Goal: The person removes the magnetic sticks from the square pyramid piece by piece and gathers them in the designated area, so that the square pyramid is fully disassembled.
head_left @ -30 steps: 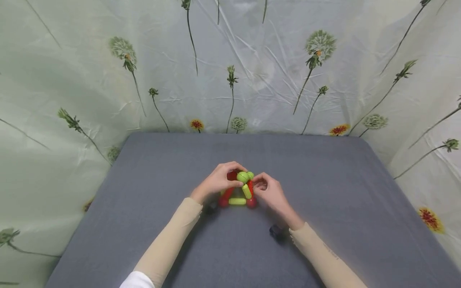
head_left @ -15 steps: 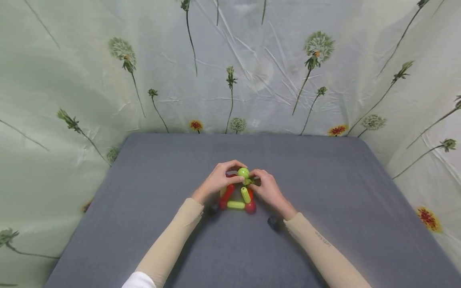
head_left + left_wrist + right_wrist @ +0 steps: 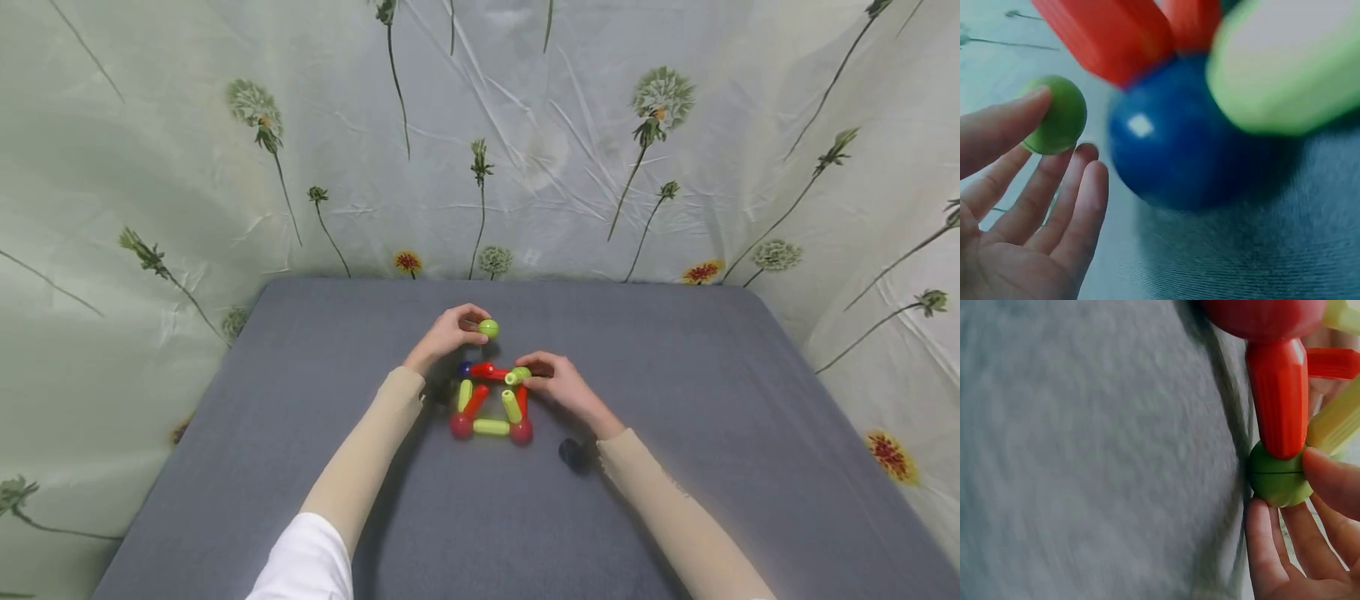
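My left hand (image 3: 448, 333) pinches a green ball (image 3: 488, 328) behind a frame of toy building rods and balls; in the left wrist view that ball (image 3: 1060, 115) sits between thumb and fingertips. At the frame's back right corner my right hand (image 3: 561, 385) pinches another green ball (image 3: 1279, 476), which touches the end of a red rod (image 3: 1277, 400). A blue ball (image 3: 466, 370) forms the back left corner. Red balls (image 3: 462, 426) stand at both front corners, joined by a yellow-green rod (image 3: 491, 427). Two more rods lean upward from the front corners, upper ends free.
The frame rests on a grey cloth-covered table (image 3: 480, 525). Behind it hangs a pale curtain (image 3: 555, 167) printed with flowers. A small dark object (image 3: 573, 454) is by my right wrist.
My left hand has drawn its green ball away from the frame, back and to the left. My right hand has taken hold of the other green ball, now at the back right corner.
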A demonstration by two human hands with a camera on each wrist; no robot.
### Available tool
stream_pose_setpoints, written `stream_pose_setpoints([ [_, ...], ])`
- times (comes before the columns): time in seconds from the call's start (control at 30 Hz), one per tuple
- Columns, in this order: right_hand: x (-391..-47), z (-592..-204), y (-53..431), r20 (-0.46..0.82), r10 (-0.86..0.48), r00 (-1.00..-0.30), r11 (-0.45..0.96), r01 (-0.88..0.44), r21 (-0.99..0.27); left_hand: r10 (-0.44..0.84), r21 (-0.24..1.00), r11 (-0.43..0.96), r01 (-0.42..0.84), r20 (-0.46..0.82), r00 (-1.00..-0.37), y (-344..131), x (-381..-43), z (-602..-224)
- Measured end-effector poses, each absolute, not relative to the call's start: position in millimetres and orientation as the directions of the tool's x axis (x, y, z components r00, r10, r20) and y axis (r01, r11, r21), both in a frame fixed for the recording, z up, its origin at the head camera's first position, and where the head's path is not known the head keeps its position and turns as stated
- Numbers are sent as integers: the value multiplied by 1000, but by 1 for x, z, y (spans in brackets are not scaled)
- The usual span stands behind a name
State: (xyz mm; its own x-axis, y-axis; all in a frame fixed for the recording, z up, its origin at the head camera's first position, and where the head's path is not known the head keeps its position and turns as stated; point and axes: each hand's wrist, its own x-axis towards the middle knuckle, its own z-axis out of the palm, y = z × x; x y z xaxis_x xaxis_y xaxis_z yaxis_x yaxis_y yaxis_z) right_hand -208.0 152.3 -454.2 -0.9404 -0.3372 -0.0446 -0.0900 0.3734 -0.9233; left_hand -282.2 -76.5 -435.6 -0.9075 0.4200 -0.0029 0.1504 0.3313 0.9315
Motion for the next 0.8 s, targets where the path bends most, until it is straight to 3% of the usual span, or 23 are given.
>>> stream_pose_setpoints([
  [0.57,-217,-458,175,-103,-352,-930,280,0,-960,357,855,492,164,-27,-934,-51,-313,-458],
  [0.8,-215,-459,177,-105,-348,-932,273,7,-962,370,885,436,166,-8,-929,-52,-310,-460],
])
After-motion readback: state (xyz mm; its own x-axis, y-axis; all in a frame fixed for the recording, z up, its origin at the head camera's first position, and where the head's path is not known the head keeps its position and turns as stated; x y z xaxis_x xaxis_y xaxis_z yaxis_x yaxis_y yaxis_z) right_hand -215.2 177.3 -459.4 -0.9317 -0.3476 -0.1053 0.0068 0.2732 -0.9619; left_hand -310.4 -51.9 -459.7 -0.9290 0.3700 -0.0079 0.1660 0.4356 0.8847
